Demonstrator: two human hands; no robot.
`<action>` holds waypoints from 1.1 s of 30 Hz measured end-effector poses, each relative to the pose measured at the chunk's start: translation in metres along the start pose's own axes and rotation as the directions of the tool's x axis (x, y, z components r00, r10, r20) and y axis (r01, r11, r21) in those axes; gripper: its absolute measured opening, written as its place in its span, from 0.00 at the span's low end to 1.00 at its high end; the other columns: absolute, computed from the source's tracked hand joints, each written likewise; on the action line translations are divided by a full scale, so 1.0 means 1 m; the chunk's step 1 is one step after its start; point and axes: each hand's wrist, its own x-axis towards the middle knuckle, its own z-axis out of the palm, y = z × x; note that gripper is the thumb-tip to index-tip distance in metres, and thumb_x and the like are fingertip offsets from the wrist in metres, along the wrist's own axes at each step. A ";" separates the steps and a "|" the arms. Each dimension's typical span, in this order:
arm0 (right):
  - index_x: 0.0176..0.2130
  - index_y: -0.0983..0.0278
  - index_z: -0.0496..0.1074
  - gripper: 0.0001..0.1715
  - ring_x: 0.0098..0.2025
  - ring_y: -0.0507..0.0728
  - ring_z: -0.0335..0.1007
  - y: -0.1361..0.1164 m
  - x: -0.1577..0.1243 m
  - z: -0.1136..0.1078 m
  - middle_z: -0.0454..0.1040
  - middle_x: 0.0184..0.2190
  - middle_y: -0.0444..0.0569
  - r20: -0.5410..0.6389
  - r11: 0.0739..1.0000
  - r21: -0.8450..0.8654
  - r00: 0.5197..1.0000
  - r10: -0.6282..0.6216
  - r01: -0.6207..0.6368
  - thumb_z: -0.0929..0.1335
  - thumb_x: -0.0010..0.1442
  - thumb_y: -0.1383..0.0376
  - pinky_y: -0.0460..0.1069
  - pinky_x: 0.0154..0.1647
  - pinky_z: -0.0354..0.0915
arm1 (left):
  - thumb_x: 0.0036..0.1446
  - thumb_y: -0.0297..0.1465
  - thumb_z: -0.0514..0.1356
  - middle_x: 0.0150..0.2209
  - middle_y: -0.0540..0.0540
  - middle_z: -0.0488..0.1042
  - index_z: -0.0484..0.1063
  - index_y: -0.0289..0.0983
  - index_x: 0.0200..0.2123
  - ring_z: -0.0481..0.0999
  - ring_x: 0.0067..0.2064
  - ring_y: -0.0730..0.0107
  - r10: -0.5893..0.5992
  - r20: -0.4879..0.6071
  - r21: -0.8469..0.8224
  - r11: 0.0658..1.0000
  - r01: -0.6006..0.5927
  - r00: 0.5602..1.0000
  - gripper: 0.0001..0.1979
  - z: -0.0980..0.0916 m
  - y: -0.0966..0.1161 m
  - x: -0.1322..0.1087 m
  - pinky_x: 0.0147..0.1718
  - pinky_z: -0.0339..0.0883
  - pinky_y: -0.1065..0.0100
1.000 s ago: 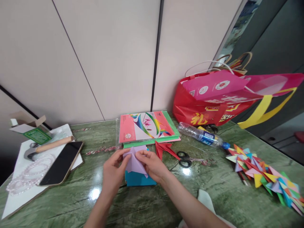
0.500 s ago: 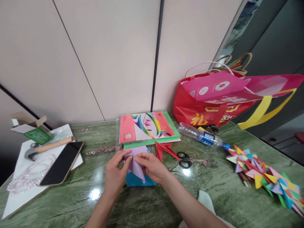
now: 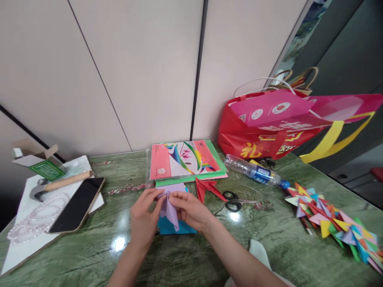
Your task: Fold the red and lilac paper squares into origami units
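A folded piece of purple paper (image 3: pixel 170 215) is pinched between both hands, its pointed end hanging down. My left hand (image 3: pixel 145 211) grips its left side with thumb and fingers. On the other side, my right hand (image 3: pixel 190 209) pinches the paper near its top fold. Beneath the hands lies a stack of colored paper squares, a blue sheet (image 3: pixel 179 227) showing in front and a purple sheet (image 3: pixel 172 188) behind. Red folded paper (image 3: pixel 208 188) rests just right of my right hand, touching or close to black-handled scissors (image 3: pixel 235 201).
Behind the hands lies a pack of colored paper (image 3: pixel 185 159). A plastic bottle (image 3: pixel 254 171), a red gift bag (image 3: pixel 269 131) and a multicolored folded-paper chain (image 3: pixel 338 223) are on the right. At left, a phone (image 3: pixel 77 205), hammer (image 3: pixel 62 183), bead strings (image 3: pixel 38 219) and opened box (image 3: pixel 44 163) sit together.
The purple paper has turned slightly, its lower tip shifting left. My left hand has moved a little to the left; both hands keep their pinch.
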 end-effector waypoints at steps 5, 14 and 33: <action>0.24 0.67 0.67 0.18 0.23 0.46 0.62 0.001 -0.001 0.000 0.65 0.19 0.39 0.050 1.000 0.001 0.999 -0.012 0.012 0.75 0.37 0.60 0.45 0.27 0.62 | 0.52 0.27 0.58 0.31 0.48 0.73 0.73 0.37 0.32 0.73 0.33 0.71 0.104 -0.008 0.047 0.994 -0.104 0.995 0.04 -0.001 0.003 0.000 0.34 0.68 0.70; 0.24 0.67 0.68 0.24 0.24 0.49 0.63 -0.001 0.002 0.001 0.67 0.20 0.42 -0.083 0.999 -0.028 0.996 -0.027 0.025 0.71 0.40 0.49 0.46 0.27 0.59 | 0.52 0.26 0.58 0.35 0.45 0.73 0.73 0.36 0.35 0.73 0.37 0.69 0.173 0.088 -0.006 0.985 -0.173 0.981 0.06 0.000 0.003 0.001 0.37 0.68 0.68; 0.27 0.67 0.69 0.22 0.24 0.50 0.65 0.001 0.003 0.000 0.70 0.22 0.43 -0.096 0.999 -0.034 0.995 -0.027 0.023 0.73 0.39 0.52 0.47 0.26 0.60 | 0.52 0.28 0.58 0.35 0.46 0.74 0.60 0.41 0.52 0.72 0.39 0.64 0.276 0.121 0.093 0.953 -0.288 0.954 0.23 0.002 -0.003 0.000 0.40 0.66 0.61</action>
